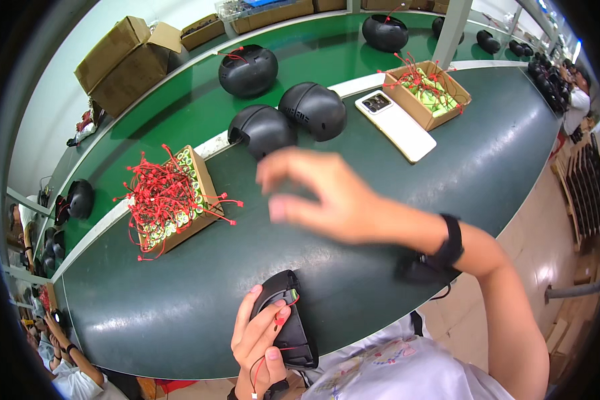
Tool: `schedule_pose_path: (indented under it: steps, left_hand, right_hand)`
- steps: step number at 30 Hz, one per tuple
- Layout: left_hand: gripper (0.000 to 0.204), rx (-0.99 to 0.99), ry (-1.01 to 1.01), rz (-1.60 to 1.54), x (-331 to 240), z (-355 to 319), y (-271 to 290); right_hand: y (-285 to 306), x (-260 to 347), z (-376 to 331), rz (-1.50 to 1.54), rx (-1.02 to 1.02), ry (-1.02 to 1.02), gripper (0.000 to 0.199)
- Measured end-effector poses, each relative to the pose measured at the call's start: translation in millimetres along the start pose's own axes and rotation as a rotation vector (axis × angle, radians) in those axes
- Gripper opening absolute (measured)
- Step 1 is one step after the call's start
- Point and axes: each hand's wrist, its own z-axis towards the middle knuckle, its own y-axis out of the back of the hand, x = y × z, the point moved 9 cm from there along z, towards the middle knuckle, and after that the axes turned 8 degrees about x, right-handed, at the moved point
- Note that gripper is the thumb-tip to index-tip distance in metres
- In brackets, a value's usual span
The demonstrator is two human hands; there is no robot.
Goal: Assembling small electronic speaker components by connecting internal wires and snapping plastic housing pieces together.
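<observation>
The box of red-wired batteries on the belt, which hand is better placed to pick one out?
Probably the right hand: it is free, fingers spread, raised above the belt beside the box of red-wired batteries. The left hand is gripping the black part at the near edge.

A green bench (380, 193) carries 2 open boxes of red-wired cells (170, 200) (428, 92), a white phone (395, 125) and 2 black shells (263, 129) (313, 110) (side by side).

A long dark green workbench (500, 160) with a white dividing strip (353, 83) curves past a pale wall (53, 80) and tan floor (547, 220).
</observation>
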Motion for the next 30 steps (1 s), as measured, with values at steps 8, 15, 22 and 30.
schedule_pose_path:
  steps: [8, 15, 22, 30]
  left_hand:
    - [0.052, -0.012, 0.028, -0.063, 0.9, 2.1, -5.3]
    - [0.053, -0.052, 0.045, -0.118, -1.4, 3.4, -1.4]
    - [0.048, -0.023, 0.021, -0.105, 3.0, 7.0, -0.4]
    - [0.049, -0.029, 0.003, -0.131, 6.5, 8.1, 0.4]
  right_hand:
    - [90.9, -122.9, 59.0, -0.728, -0.059, -0.608, 0.083]
    - [88.8, -85.0, 20.0, -0.818, 0.129, -0.671, 0.067]
    - [63.5, 23.2, -57.1, -0.484, 0.07, -0.017, 0.089]
    - [2.2, 55.6, -124.8, -0.143, 0.138, 0.033, 0.038]
